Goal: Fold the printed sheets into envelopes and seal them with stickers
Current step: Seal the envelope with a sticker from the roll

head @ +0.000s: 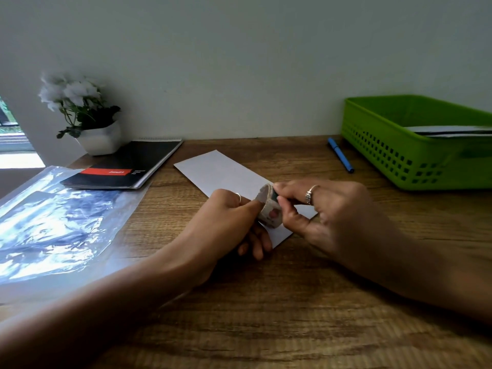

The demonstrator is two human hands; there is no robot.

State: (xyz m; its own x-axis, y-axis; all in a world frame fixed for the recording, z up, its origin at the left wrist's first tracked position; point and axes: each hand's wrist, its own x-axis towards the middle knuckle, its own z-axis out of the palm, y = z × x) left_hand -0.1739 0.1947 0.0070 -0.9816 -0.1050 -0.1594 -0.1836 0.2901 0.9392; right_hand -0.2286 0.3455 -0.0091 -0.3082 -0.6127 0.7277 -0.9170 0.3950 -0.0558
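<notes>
A white folded sheet (223, 171) lies flat and slanted on the wooden desk (266, 302), its near end under my hands. Just above that near end my left hand (226, 222) grips a small roll of printed stickers (270, 209), thumb against its side. My right hand (319, 211) meets the roll from the right, its thumb and forefinger pinching at the roll's outer edge. A ring shows on each hand.
A green plastic basket (394, 153) holding folded white papers (450, 129) stands at the back right, a blue pen (340, 155) beside it. At the left lie a clear plastic sleeve (50, 222), a black notebook (125, 166) and a white flower pot (99, 141).
</notes>
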